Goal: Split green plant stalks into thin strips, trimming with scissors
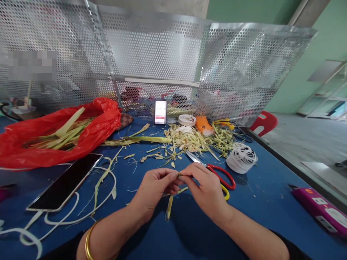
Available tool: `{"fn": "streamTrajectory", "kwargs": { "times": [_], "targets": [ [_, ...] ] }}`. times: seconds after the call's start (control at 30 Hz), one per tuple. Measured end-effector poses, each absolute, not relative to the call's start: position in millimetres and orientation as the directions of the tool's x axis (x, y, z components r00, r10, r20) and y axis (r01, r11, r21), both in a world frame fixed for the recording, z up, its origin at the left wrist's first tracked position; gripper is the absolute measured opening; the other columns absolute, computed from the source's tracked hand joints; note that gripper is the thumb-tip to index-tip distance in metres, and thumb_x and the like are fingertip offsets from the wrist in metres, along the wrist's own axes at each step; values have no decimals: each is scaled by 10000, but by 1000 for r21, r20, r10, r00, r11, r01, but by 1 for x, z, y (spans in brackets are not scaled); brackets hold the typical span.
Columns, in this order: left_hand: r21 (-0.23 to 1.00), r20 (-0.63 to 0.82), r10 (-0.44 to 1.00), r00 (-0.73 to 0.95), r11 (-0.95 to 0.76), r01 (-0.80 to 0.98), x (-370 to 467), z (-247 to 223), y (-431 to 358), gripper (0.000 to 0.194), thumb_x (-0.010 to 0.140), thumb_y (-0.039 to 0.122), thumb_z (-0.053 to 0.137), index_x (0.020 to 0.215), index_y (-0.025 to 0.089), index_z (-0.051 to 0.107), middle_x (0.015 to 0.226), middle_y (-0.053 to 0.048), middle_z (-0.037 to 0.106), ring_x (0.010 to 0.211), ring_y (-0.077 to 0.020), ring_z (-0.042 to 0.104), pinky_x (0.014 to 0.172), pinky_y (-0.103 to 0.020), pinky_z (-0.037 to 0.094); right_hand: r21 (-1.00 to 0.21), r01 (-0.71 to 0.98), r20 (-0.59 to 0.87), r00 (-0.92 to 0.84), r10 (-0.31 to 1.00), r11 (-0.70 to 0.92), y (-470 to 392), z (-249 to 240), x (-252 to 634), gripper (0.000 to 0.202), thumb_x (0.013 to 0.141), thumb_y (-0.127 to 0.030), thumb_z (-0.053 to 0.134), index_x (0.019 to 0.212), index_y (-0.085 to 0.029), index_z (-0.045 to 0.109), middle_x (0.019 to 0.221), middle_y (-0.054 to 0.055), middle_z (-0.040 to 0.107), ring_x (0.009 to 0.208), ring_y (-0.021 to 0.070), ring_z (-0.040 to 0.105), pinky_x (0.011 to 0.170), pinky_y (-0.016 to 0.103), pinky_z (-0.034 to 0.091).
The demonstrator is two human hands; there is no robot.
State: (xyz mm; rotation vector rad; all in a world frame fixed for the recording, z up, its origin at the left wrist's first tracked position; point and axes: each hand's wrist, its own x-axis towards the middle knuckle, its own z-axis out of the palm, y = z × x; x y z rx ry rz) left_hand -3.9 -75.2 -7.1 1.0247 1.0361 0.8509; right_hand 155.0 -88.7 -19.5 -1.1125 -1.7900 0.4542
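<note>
Presently, left hand (153, 187): thumb and forefinger pinched on a small plant piece (179, 174), other fingers curled beneath. Right hand (206, 187): thumb and fingertips closed on the same piece, meeting the left at its tips. Plant piece: between the two hands, raised over the bench, mostly covered by fingers; its exact form cannot be told.

Handling note, as judged: left fingertips to grip firmly and act as anchor; right fingertips to turn or draw in small, even pulls, since thin fibre looks likely to split. Loose strip (169, 208), pale green, hanging or lying below the hands: best held clear of the fingers.

Bench (271, 216): blue, littered with scraps. Far left of the hands, red bag (104, 119) with long leaves; nearer, dark-screened device (65, 184) with white cable (36, 216). Beyond the hands, trimmings (187, 139), heaped. Just beyond the right hand, scissors (214, 167); to their right, white strip coil (241, 160). Well right of the hands, purple device (321, 211).

Room: perforated panel (157, 47) beyond the hands; farther right, red chair (264, 123), green wall (290, 79), grey floor (325, 144).
</note>
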Motion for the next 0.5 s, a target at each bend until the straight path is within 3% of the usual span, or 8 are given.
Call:
{"fn": "streamTrajectory", "kwargs": {
  "times": [0.23, 0.4, 0.5],
  "targets": [
    [962, -243, 933, 267, 268, -61, 1, -6, -78, 214, 701, 332, 692, 770, 130, 694, 716, -58, 710, 577, -114, 606, 612, -233, 496, -922, 307, 261, 42, 964, 236, -87, -22, 149, 113, 800, -215, 601, 699, -180, 635, 627, -3, 636, 582, 129, 572, 569, 247, 467],
    [963, -253, 946, 205, 266, -42, 3, -3, -80, 218, 672, 347, 700, 716, 136, 667, 659, -48, 700, 595, -133, 628, 617, -239, 499, -982, 114, 154, 46, 987, 148, -91, -24, 142, 163, 802, -300, 608, 699, -174, 605, 589, -18, 607, 540, 119, 573, 525, 232, 480],
    [964, -258, 949, 180, 265, -17, 3, 0, -80, 212, 660, 342, 709, 694, 138, 665, 650, -45, 702, 615, -141, 644, 628, -234, 498, -979, 120, 170, 53, 984, 162, -92, -25, 141, 163, 804, -305, 608, 704, -176, 608, 594, -16, 604, 538, 120, 573, 519, 232, 485]
  ]
}}
